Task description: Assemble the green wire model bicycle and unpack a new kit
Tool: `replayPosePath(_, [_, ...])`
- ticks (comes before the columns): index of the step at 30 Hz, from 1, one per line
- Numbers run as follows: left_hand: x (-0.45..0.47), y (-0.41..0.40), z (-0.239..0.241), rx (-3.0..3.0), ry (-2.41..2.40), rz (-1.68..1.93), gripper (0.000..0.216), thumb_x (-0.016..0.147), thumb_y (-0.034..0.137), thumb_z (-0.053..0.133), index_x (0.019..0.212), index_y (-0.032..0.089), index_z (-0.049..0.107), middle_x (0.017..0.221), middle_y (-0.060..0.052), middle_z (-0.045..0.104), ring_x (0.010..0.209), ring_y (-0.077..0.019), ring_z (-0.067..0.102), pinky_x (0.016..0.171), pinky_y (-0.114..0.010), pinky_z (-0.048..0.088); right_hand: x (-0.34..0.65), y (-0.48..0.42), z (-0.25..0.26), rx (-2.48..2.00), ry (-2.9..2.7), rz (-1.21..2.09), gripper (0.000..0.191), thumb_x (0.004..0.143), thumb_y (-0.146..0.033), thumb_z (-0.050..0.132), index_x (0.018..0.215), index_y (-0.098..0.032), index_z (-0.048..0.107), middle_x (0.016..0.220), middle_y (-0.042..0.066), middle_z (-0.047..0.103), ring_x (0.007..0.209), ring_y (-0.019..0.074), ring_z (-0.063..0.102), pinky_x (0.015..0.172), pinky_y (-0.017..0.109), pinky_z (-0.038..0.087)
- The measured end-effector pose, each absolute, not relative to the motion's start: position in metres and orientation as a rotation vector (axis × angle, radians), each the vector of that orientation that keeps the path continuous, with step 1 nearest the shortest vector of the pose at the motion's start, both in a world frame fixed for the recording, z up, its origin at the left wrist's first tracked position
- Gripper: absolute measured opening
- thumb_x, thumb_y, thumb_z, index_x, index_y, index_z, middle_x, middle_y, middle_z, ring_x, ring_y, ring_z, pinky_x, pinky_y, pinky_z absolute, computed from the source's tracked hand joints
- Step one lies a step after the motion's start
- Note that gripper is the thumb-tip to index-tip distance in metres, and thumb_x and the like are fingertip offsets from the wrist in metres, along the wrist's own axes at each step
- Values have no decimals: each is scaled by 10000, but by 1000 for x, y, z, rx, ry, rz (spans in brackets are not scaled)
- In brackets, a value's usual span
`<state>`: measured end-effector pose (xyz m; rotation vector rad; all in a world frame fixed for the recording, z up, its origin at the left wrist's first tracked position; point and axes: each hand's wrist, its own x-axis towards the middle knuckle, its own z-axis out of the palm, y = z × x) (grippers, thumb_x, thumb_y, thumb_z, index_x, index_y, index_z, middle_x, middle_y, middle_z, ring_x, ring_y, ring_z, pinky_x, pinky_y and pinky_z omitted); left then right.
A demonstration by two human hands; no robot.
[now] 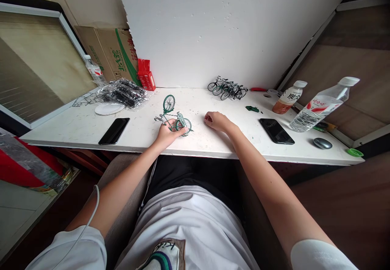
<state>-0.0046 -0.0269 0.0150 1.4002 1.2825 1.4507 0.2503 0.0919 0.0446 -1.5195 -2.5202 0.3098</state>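
A small green model bicycle (170, 113) lies tilted on the white table (195, 144), one wheel raised toward the back. My left hand (167, 134) grips its frame near the lower wheel. My right hand (217, 121) rests on the table a little to the right of the model, fingers curled in, with whatever they pinch too small to make out. A small green part (252, 109) lies further right on the table.
Several finished model bicycles (228, 89) stand at the back. Black phones lie left (114, 130) and right (276, 130). Plastic bags of parts (122, 93), a white disc (109, 109), a red box (146, 77), two bottles (288, 97) (321, 105), a grey mouse (322, 143) and a green cap (354, 152) surround them.
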Motion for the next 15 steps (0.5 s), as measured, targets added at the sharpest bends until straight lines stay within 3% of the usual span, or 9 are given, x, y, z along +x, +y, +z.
replayPosePath(15, [-6, -26, 13, 1425, 1317, 1432, 433, 695, 489, 974, 912, 177, 768, 916, -81, 798, 803, -213, 707, 738, -337, 587, 250, 94, 45, -1541, -2514, 340, 193, 1079, -346, 651, 1140, -189, 746, 1162, 150, 801, 898, 255, 700, 706, 308, 428])
